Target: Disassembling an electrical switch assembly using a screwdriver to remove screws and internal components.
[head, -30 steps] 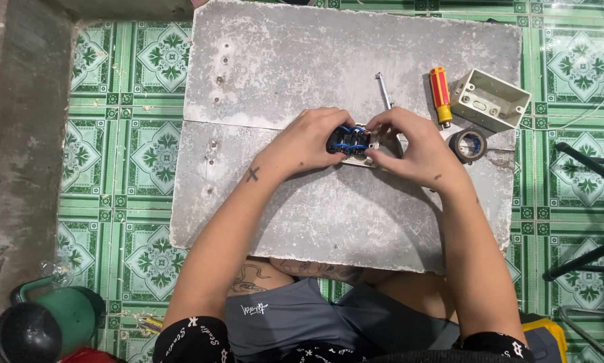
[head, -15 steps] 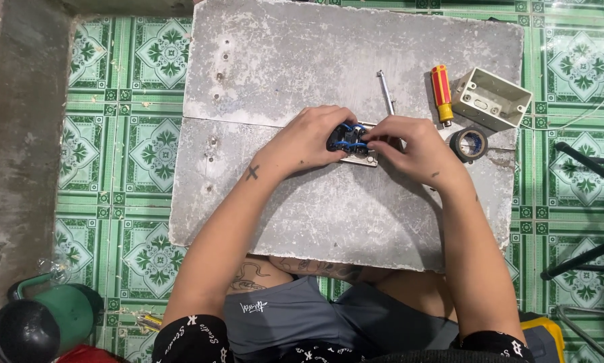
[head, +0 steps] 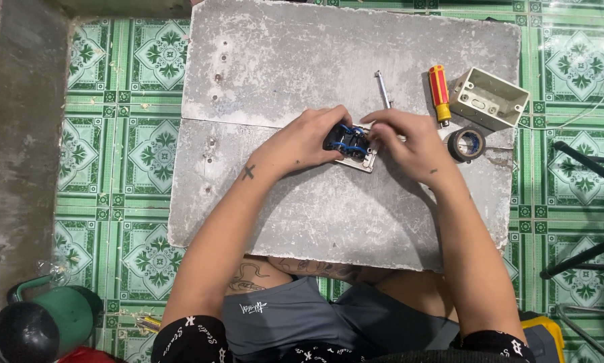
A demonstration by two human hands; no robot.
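Left hand (head: 302,142) curled around a switch module (head: 351,144) with blue wires, fingers closed on its near-left side, pinning it to the grey slab (head: 282,60). Right hand (head: 409,144) pinches at the module's right edge, fingertips drawn together; whether they hold a tool, cannot tell. Metal shaft (head: 383,89) lies just beyond the right fingers. Judgement: keep the left grip firm and low so the module doesn't tip; work the right fingertips square to the terminal. Red-yellow screwdriver (head: 440,94), tape roll (head: 466,144), white junction box (head: 488,98) right of them.
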